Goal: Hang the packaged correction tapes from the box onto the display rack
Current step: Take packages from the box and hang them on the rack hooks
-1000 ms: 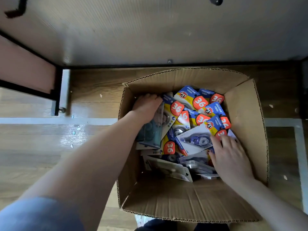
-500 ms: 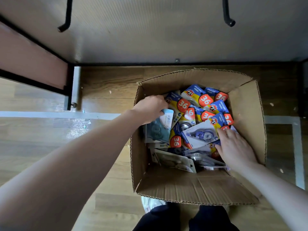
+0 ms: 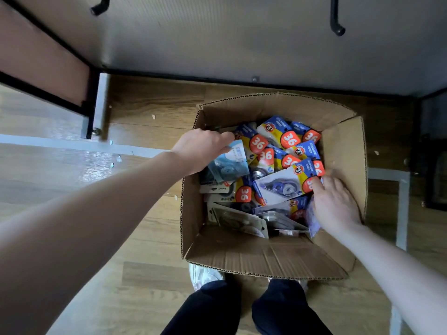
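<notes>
Cardboard box (image 3: 242, 252) sits open on the wood floor just in front of the person's feet, and the packaged correction tapes (image 3: 278, 165) lie heaped inside it, most with blue and yellow cards and orange "36" stickers. None is on the rack yet: 2 black hooks (image 3: 336, 27) jut from the grey panel above, both bare at their visible tips and well apart from the box.

The left hand (image 3: 202, 151) reaches over the box's left wall and holds a pale blue pack (image 3: 229, 163), fingers curled over its top edge, the card tilted up out of the heap. How firmly it is held cannot be told, since the fingertips are hidden behind the card. The right hand (image 3: 335, 205) lies flat on the right side of the pile, fingers straight and pressing down on the packs, one fingertip touching a white-and-blue pack (image 3: 280, 187) that lies with its long axis across the box, left to right.

The left hand is plainly the nearer one to a finished pick. The pale blue pack hangs directly under its fingers, long axis running down and away from the wrist, so the hang hole probably sits at or near the gripped end. The hooks lie straight ahead and above, so a lift and forward reach should serve.
</notes>
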A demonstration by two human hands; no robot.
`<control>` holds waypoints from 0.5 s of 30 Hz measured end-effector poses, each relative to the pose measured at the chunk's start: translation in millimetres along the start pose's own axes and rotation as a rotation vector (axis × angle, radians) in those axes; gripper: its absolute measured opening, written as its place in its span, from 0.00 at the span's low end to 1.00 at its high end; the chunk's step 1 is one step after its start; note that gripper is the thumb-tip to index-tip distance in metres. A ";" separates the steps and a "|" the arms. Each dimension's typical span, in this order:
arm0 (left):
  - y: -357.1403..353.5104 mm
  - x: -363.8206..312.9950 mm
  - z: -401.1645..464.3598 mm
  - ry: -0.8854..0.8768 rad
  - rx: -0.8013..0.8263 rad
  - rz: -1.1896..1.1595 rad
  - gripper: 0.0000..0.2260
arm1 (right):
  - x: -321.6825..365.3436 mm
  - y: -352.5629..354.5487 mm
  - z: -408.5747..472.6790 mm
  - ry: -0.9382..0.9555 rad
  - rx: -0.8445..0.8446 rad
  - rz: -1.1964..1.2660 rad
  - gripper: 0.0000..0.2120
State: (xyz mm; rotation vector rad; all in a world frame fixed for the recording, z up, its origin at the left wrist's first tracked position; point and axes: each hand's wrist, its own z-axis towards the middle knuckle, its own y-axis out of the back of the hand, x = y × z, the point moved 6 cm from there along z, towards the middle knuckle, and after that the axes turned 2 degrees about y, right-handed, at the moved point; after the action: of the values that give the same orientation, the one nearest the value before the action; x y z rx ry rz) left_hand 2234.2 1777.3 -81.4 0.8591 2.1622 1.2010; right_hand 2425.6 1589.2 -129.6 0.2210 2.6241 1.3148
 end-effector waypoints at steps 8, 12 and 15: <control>-4.9 1.8 -0.2 0.007 -0.077 -0.031 0.11 | 2.8 -5.8 15.5 0.000 0.078 -0.189 0.25; -1.4 3.3 -0.1 0.016 -0.067 -0.094 0.11 | 12.7 -3.3 18.6 0.082 -0.006 -0.109 0.23; 4.6 2.0 0.1 0.002 -0.069 -0.085 0.11 | 33.4 0.4 17.0 0.188 -0.037 -0.027 0.21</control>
State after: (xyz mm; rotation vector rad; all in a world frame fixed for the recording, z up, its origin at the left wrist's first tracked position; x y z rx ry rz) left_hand 2234.3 1780.7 -77.7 0.7295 2.1243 1.2267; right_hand 2397.3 1610.0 -142.9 0.0586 2.7417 1.4388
